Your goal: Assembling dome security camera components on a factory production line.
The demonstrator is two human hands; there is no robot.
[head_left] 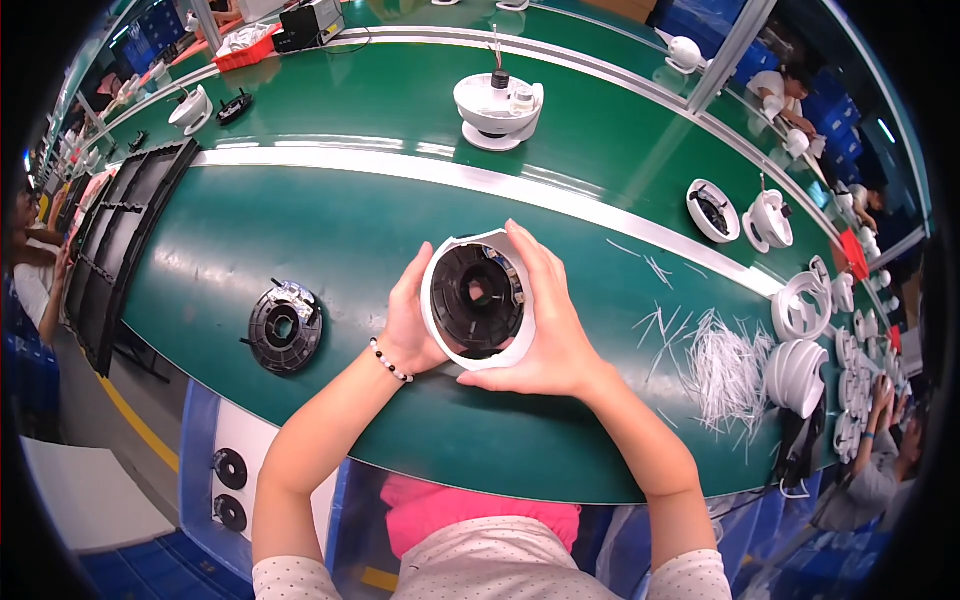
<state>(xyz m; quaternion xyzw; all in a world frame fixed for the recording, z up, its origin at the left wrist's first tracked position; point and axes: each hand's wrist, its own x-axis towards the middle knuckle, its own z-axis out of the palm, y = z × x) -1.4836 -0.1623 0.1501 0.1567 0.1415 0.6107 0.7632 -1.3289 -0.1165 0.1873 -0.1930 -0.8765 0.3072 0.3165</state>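
Between both hands, above the green bench, I hold a round white plastic housing (437, 322) with a black disc-shaped insert (462, 308) inside it. The insert has a hole in its middle, and a small circuit board shows at its upper right edge. My left hand (408, 315) grips the housing's left side, its fingers partly hidden behind it. My right hand (555, 325) wraps the right side, fingertips at the top rim and thumb along the bottom. Left of my hands lies another black round part (285, 328) with a circuit board on top.
A pile of thin white strips (728, 370) lies at the right beside stacked white rings (797, 378). Behind the bench runs a green conveyor (380, 95) carrying white housings, one a white assembly (497, 108) with wires. A black rack (130, 235) stands at the left. Other people work nearby.
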